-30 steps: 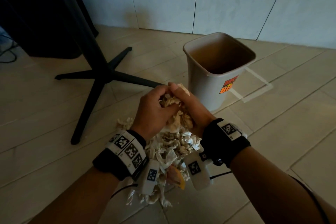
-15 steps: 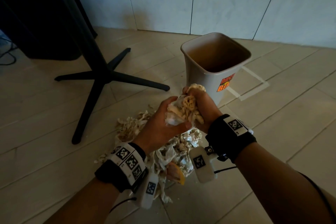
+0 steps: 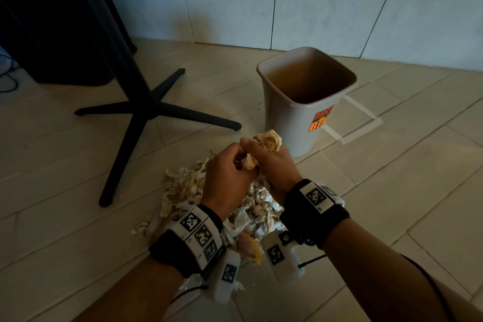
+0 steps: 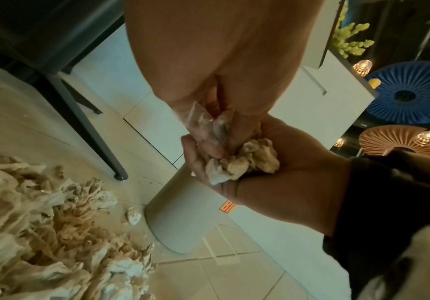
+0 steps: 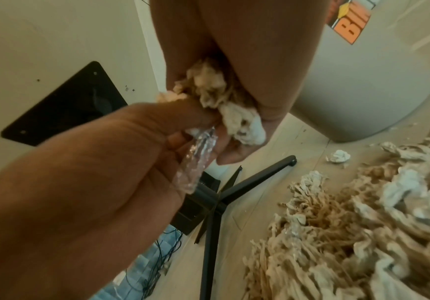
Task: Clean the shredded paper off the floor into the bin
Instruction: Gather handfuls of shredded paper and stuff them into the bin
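Note:
Both hands meet above the floor and grip one wad of shredded paper (image 3: pixel 269 140), just in front of the grey bin (image 3: pixel 287 123). My right hand (image 3: pixel 261 149) curls round most of the wad (image 5: pixel 219 97). Thumb on the wad, my left hand (image 3: pixel 236 157) pinches a crinkled clear plastic strip (image 5: pixel 196 162) that hangs from it. In the left wrist view the right hand (image 4: pixel 234 174) cups the wad (image 4: pixel 244 160) under the left fingers (image 4: pixel 209 142). A big pile of shredded paper (image 3: pixel 183 185) lies on the floor beneath the wrists. The bin stands upright and open.
A black table base (image 3: pixel 146 110) spreads its legs left of the pile. A dark cabinet (image 3: pixel 52 34) and cables (image 3: pixel 7 81) sit far left. Tape marks (image 3: pixel 366 123) lie right of the bin. A small crumpled ball (image 4: pixel 134 216) rests by the bin's foot, an orange scrap (image 3: pixel 252 251) between my wrists.
The hands have pulled a clump up off the pile and squeezed it into a tighter wad. They now hold it slightly nearer the bin.

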{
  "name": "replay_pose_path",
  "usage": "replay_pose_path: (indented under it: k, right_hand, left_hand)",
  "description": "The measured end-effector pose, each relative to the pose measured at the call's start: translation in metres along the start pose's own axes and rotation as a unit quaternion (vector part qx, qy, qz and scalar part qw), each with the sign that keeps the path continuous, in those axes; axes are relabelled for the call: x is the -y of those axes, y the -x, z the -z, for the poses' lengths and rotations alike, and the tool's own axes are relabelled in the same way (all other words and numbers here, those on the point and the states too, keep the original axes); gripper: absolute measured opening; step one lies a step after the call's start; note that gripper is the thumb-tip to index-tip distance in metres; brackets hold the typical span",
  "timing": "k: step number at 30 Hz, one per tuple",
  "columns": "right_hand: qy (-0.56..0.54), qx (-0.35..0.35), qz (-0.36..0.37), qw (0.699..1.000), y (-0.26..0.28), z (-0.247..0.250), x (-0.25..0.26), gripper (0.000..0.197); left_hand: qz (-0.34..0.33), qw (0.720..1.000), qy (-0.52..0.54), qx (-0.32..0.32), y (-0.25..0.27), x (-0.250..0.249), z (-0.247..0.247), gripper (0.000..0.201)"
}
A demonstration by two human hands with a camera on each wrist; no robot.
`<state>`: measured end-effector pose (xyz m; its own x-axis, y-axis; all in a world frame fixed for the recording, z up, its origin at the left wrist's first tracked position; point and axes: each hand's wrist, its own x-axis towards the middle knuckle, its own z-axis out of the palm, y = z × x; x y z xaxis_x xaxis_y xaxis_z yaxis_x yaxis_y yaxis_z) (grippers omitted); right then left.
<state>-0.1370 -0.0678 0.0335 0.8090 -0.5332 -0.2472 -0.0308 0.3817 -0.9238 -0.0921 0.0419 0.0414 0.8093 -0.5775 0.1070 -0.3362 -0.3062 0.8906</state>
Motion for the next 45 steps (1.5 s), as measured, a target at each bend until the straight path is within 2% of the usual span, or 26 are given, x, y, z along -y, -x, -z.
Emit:
replay_pose_path:
  k: [1,3,5,8,10,14,16,18,21,23,27,30,35,39,45]
  right_hand:
    - [-0.003,-0.005,0.006,1.000,0.001,0.000,0.000,0.039]
    - [0.009,-0.031,0.026,0.999,-0.001,0.001,0.002,0.034]
    - [0.048,-0.076,0.062,0.994,-0.008,0.002,0.005,0.022]
    - [0.136,-0.141,0.112,0.974,-0.019,0.010,0.013,0.017]
    - [0.184,-0.156,0.132,0.961,-0.023,0.018,0.024,0.019]
    - [0.204,-0.146,0.190,0.949,-0.031,0.028,0.062,0.018]
    - [0.222,-0.149,0.210,0.940,-0.042,0.031,0.084,0.017]
    - [0.242,-0.160,0.215,0.933,-0.056,0.035,0.104,0.019]
    - [0.275,-0.171,0.225,0.919,-0.073,0.040,0.133,0.024]
    - [0.286,-0.164,0.221,0.918,-0.084,0.047,0.147,0.034]
    - [0.340,-0.168,0.153,0.913,-0.101,0.061,0.157,0.068]
    - [0.375,-0.160,0.140,0.902,-0.110,0.070,0.152,0.066]
    - [0.490,-0.127,0.144,0.851,-0.121,0.080,0.134,0.053]
    - [0.567,-0.096,0.143,0.805,-0.125,0.088,0.121,0.063]
    - [0.654,-0.102,0.143,0.735,-0.123,0.085,0.113,0.070]
  left_hand:
    - [-0.003,1.000,-0.008,-0.002,-0.001,0.000,-0.001,0.015]
    - [-0.007,1.000,-0.008,-0.007,0.000,-0.001,-0.003,0.019]
    - [0.004,0.999,0.033,-0.002,0.000,-0.004,-0.002,0.039]
    - [0.048,0.985,0.157,0.052,-0.007,-0.007,0.005,0.065]
    - [0.063,0.977,0.188,0.078,-0.013,-0.010,0.014,0.063]
    - [0.080,0.984,0.149,0.063,-0.028,0.004,0.030,0.039]
    - [0.105,0.987,0.098,0.070,-0.037,0.022,0.032,0.031]
    - [0.101,0.991,-0.011,0.089,-0.047,0.041,0.029,0.029]
    - [0.095,0.979,-0.129,0.126,-0.060,0.064,0.020,0.027]
    - [0.102,0.967,-0.175,0.155,-0.069,0.078,0.010,0.032]
    - [0.094,0.934,-0.281,0.202,-0.093,0.100,-0.013,0.044]
    - [0.092,0.913,-0.322,0.233,-0.111,0.107,-0.032,0.056]
    - [0.096,0.872,-0.400,0.265,-0.136,0.116,-0.062,0.072]
    - [0.149,0.853,-0.380,0.325,-0.147,0.127,-0.069,0.085]
    - [0.134,0.815,-0.363,0.432,-0.134,0.128,-0.088,0.108]
